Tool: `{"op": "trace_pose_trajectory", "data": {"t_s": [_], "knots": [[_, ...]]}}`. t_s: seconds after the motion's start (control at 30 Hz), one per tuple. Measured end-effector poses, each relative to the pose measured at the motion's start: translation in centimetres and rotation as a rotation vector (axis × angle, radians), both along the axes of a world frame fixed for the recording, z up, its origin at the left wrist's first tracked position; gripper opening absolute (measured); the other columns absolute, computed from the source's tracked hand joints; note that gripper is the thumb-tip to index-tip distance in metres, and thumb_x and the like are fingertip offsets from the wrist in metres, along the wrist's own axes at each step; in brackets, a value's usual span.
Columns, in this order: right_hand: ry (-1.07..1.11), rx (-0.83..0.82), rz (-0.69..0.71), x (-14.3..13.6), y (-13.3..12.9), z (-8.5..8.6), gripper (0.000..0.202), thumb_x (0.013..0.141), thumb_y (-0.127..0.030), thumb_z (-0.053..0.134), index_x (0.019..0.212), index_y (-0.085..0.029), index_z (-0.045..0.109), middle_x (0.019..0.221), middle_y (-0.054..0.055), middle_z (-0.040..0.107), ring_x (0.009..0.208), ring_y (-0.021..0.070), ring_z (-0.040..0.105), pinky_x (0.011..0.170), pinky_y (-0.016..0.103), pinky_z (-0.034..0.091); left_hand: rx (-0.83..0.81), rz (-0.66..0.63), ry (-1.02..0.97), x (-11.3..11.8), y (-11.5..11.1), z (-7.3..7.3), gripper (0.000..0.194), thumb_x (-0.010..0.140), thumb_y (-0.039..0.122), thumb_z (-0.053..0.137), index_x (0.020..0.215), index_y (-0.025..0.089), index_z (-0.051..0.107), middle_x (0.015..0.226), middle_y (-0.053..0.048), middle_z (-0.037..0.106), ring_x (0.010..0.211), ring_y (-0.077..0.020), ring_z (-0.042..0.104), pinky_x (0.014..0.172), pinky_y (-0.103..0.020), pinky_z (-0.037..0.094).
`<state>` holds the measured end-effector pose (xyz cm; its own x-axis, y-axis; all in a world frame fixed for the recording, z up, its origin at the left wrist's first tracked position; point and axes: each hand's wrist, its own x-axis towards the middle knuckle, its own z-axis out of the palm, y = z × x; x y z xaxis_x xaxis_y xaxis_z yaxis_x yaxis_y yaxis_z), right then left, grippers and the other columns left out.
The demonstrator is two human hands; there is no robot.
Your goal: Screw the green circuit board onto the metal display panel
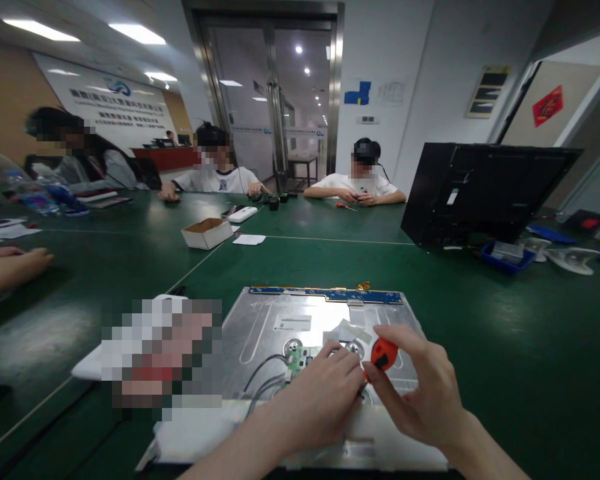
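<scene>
My right hand (pixel 425 387) pinches the orange and black handle of a screwdriver (pixel 384 354) between thumb and fingertips. Its shaft and tip are hidden behind my left hand (pixel 327 390). That hand is closed, fingers curled down over the middle of a metal-backed display panel (pixel 253 323); what is under the fingertips does not show. Beside it a small green circuit board (pixel 297 358) sits on the panel, with dark cables (pixel 265 363) running from its left side. A narrow blue circuit board (pixel 325 294) lines the panel's far edge.
A black monitor (pixel 485 193) stands at the right, near a blue tray (pixel 507 259) of parts. Ahead is a small open cardboard box (pixel 207 233). Several people sit around the green table (pixel 490 333); another person's hands (pixel 17 267) rest at far left.
</scene>
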<state>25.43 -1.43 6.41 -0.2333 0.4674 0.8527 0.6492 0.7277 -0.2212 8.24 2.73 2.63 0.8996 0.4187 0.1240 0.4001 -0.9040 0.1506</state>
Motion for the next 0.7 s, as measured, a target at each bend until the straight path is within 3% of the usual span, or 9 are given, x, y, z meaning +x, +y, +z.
{"op": "trace_pose_trajectory", "data": {"t_s": [0.57, 0.7], "knots": [[0.002, 0.009, 0.002, -0.06, 0.02, 0.03, 0.032, 0.089, -0.014, 0.054, 0.12, -0.016, 0.048, 0.085, 0.004, 0.067, 0.07, 0.0159, 0.065, 0.058, 0.025, 0.052, 0.018, -0.031, 0.04, -0.08, 0.06, 0.02, 0.016, 0.093, 0.025, 0.054, 0.103, 0.016, 0.062, 0.11, -0.012, 0.064, 0.105, -0.0287, 0.057, 0.103, -0.047, 0.035], [-0.005, 0.018, -0.01, -0.06, -0.04, 0.09, 0.032, 0.089, -0.014, 0.054, 0.12, -0.016, 0.048, 0.087, 0.005, 0.068, 0.07, 0.016, 0.065, 0.058, 0.026, 0.052, -0.004, -0.007, 0.021, -0.13, 0.04, 0.02, 0.019, 0.091, 0.02, 0.054, 0.109, 0.015, 0.059, 0.11, -0.011, 0.064, 0.104, -0.0275, 0.058, 0.103, -0.045, 0.035]]}}
